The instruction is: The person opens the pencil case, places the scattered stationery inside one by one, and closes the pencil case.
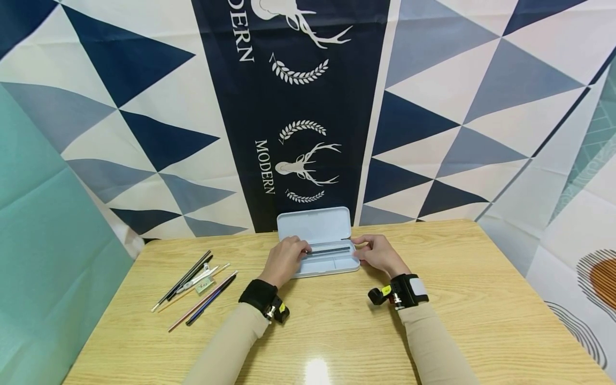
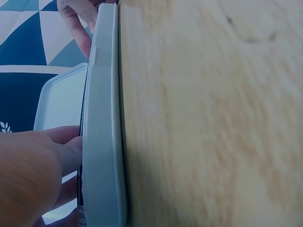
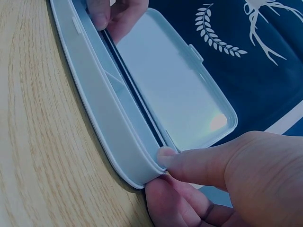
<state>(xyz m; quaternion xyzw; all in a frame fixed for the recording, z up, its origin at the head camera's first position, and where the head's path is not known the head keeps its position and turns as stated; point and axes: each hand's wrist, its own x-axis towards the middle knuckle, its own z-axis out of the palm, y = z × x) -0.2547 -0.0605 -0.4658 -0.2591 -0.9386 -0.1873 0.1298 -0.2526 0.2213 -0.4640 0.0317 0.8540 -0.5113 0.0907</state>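
Observation:
A pale blue pencil case (image 1: 320,266) lies at the table's back edge with its lid (image 1: 315,224) raised and leaning back. Inside, a thin dark pencil (image 1: 337,249) lies lengthwise; the right wrist view shows it running along the long compartment. My left hand (image 1: 284,260) reaches over the case's left part, and its thumb and fingers pinch the pencil's left end. At the opposite end, my right hand (image 1: 379,252) grips the case, thumb (image 3: 173,158) on the rim and curled fingers outside below it. A divider (image 3: 113,78) crosses the front compartment.
Left of the case lie several loose items: dark pencils (image 1: 185,279), a light wooden stick (image 1: 173,303), a small clear-wrapped block (image 1: 205,285), a reddish pencil (image 1: 194,309) and a blue pen (image 1: 212,300). Patterned cloth (image 1: 298,107) hangs right behind the table.

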